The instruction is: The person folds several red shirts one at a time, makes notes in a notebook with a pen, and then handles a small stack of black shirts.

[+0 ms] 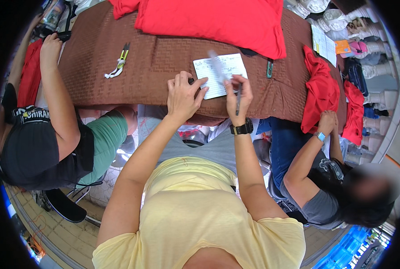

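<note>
Right hand (239, 95) holds a blurred pen-like thing (217, 67) above the twelve-o'clock notebook (216, 88); left hand (182, 93), grip unclear, touches its edge. I judge note-taking; next: steady strokes.

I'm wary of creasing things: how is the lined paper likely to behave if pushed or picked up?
The lined paper is probably light, being small and thin-looking. Lying flat, it seems unlikely to roll or tip. The textured brown tablecloth beneath may add a little drag when it is pushed.
</note>
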{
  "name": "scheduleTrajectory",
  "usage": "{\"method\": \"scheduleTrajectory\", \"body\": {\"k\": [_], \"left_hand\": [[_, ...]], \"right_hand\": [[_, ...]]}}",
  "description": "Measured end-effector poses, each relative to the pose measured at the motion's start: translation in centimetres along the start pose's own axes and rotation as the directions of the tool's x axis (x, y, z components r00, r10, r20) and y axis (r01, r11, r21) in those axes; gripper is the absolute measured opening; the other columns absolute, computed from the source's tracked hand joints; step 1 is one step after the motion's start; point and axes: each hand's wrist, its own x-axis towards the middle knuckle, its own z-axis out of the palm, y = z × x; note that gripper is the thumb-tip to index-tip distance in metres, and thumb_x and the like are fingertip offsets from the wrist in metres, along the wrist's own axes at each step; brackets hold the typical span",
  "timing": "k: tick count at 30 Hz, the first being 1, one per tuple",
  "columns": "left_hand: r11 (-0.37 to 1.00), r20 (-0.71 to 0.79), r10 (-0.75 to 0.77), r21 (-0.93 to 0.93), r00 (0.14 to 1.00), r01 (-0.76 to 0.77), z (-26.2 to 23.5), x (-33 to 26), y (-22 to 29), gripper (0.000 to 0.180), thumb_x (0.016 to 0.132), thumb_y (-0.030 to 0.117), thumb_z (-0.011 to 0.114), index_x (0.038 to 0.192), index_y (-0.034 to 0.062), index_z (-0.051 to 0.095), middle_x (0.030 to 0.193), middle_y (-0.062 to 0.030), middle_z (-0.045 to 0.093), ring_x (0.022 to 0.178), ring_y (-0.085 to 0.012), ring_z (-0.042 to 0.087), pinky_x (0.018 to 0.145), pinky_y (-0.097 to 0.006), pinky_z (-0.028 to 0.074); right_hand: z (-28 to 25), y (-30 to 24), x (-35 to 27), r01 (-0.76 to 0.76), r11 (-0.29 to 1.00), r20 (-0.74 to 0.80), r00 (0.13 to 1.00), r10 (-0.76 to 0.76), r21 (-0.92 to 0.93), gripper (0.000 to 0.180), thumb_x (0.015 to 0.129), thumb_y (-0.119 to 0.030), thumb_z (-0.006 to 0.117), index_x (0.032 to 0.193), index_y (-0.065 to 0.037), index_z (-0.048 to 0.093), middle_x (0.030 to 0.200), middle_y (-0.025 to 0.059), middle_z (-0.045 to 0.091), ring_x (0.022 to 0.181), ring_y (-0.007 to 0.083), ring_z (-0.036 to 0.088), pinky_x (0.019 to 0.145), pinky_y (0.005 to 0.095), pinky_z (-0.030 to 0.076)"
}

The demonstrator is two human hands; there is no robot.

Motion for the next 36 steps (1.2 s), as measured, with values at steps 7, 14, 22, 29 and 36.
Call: {"method": "scheduleTrajectory", "body": {"k": [7, 14, 22, 29, 36], "left_hand": [[0.999, 0.003, 0.005, 0.039, 1.0, -0.005, 0.3, -0.1, -0.1, 0.029, 0.086, 0.034, 0.074, 0.112, 0.0207, 0.074, 0.102, -0.01, 0.053, 0.102, -0.0266, 0.052, 0.086, -0.042, 0.035], [0.999, -0.002, 0.013, 0.039, 1.0, -0.013, 0.3, -0.1, -0.1, 0.029, 0.085, 0.033, 0.074, 0.111, 0.0203, 0.074, 0.1, -0.0088, 0.053, 0.1, -0.026, 0.052, 0.084, -0.042, 0.035], [0.999, -0.014, 0.019, 0.049, 1.0, -0.018, 0.3, 0.0, 0.0, 0.029, 0.084, 0.032, 0.075, 0.111, 0.0198, 0.074, 0.099, -0.0085, 0.052, 0.098, -0.0262, 0.051, 0.083, -0.042, 0.035], [0.998, -0.02, 0.022, 0.06, 1.0, -0.021, 0.4, -0.1, 0.0, 0.028, 0.083, 0.033, 0.075, 0.108, 0.0195, 0.074, 0.099, -0.0082, 0.052, 0.097, -0.0259, 0.051, 0.083, -0.042, 0.035], [0.998, -0.024, 0.014, 0.069, 1.0, -0.013, 0.4, -0.1, 0.1, 0.028, 0.083, 0.032, 0.075, 0.107, 0.019, 0.075, 0.098, -0.0079, 0.052, 0.097, -0.0259, 0.051, 0.083, -0.042, 0.035]], "right_hand": [[-1.7, 0.5, 1.6, -0.164, 0.962, -0.129, 0.972, 0.195, 0.22, 0.036, 0.091, -0.011, 0.074, 0.118, 0.002, 0.055, 0.094, 0.0103, 0.066, 0.079, 0.0136, 0.066, 0.07, 0.0278, 0.053], [-1.7, -0.9, 1.1, -0.094, 0.992, -0.071, 0.994, 0.088, -0.086, 0.044, 0.084, -0.005, 0.078, 0.119, 0.002, 0.052, 0.092, 0.0139, 0.069, 0.071, 0.0169, 0.069, 0.065, 0.029, 0.054], [-1.2, -1.0, 1.6, -0.068, 0.996, -0.047, 0.997, 0.066, -0.059, 0.041, 0.082, 0.002, 0.071, 0.119, 0.001, 0.053, 0.092, 0.0146, 0.071, 0.073, 0.0189, 0.071, 0.067, 0.0325, 0.055], [-2.9, 1.2, 3.8, -0.051, 0.991, -0.094, 0.995, 0.04, -0.123, 0.042, 0.081, 0.006, 0.069, 0.118, 0.0, 0.053, 0.098, 0.0162, 0.072, 0.075, 0.0211, 0.072, 0.068, 0.0336, 0.055], [-3.7, 1.9, 4.6, -0.022, 0.987, -0.051, 0.999, 0.013, -0.161, 0.042, 0.081, 0.008, 0.071, 0.118, 0.0, 0.053, 0.097, 0.0155, 0.072, 0.076, 0.0209, 0.072, 0.067, 0.0332, 0.055]]}}
